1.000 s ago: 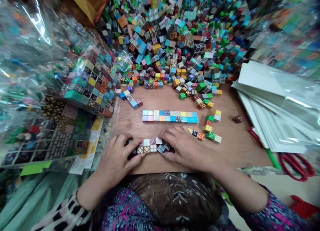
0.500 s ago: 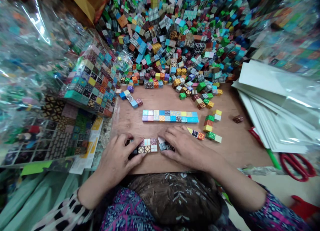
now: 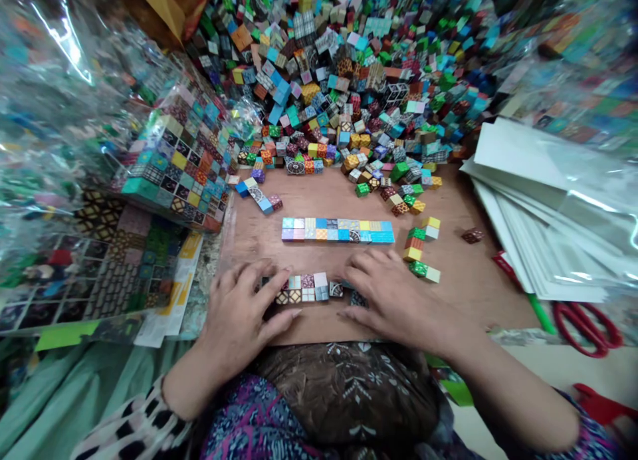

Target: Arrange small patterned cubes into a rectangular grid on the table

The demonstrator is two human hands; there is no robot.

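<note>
A short row of patterned cubes (image 3: 302,288) lies on the wooden board between my hands. My left hand (image 3: 244,304) curls round the row's left end, thumb and fingers on either side of it. My right hand (image 3: 383,290) spans dark cubes (image 3: 357,298) at the right, which its fingers partly cover. One small dark patterned cube (image 3: 335,289) shows between the row and my right fingers. Farther back, a longer straight double row of cubes (image 3: 337,230) lies untouched. To its right are a few green, yellow and red cubes (image 3: 415,244).
A large heap of mixed cubes (image 3: 349,81) covers the back. Plastic-wrapped cube blocks (image 3: 174,157) stand at the left. White sheets (image 3: 538,227), red-handled scissors (image 3: 588,329) and a green marker (image 3: 541,314) lie at the right. A lone dark red cube (image 3: 472,235) sits near the sheets.
My right hand has moved right, uncovering more cubes at the row's right end and covering the yellow and red pieces behind it. My left hand stays at the left end.
</note>
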